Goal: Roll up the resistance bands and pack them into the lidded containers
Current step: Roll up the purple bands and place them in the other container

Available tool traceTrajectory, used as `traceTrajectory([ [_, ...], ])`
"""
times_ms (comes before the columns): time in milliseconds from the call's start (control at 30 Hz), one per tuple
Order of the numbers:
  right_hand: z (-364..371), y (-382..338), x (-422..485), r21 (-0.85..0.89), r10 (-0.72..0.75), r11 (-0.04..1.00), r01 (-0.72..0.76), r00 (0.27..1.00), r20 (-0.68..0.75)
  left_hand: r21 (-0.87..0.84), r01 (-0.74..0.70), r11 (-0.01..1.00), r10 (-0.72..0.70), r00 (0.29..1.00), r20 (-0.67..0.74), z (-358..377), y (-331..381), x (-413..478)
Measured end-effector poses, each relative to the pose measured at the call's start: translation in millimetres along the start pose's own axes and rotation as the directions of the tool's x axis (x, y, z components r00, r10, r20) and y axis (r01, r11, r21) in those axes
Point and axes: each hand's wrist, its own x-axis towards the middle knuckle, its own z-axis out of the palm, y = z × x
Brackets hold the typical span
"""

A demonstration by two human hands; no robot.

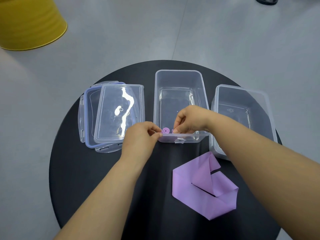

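Your left hand (142, 134) and right hand (190, 118) each pinch the rolled band (165, 131), inside the centre-frame container (178, 72) along its lower edge. Keep it tight (it may spring open), press it into the corner before letting go

Two clear containers: a middle container (178, 71) and a right container (242, 96). Two lids: top lid (119, 113), lower lid (88, 108). Two purple bands: rolled band (166, 131), flat band (202, 191).
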Motion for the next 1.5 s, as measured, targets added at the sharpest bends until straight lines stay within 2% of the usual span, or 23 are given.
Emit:
traceTrajectory([
  [667,-2,0,-7,0.057,-0.013,0.998,0.014,1.0,-0.014,0.104,0.017,0.994,-0.019,1.0,0.017,-2,2,-1],
  [1300,-7,-2,-15,-0.01,-0.018,1.0,0.016,0.988,-0.156,0.095,-0.001,0.995,0.003,1.0,-0.012,-6,4,-4],
  [1500,-6,-8,-22,-0.031,-0.061,0.998,0.055,0.966,-0.252,0.079,-0.009,0.997,0.012,0.999,-0.042,-9,7,-7],
])
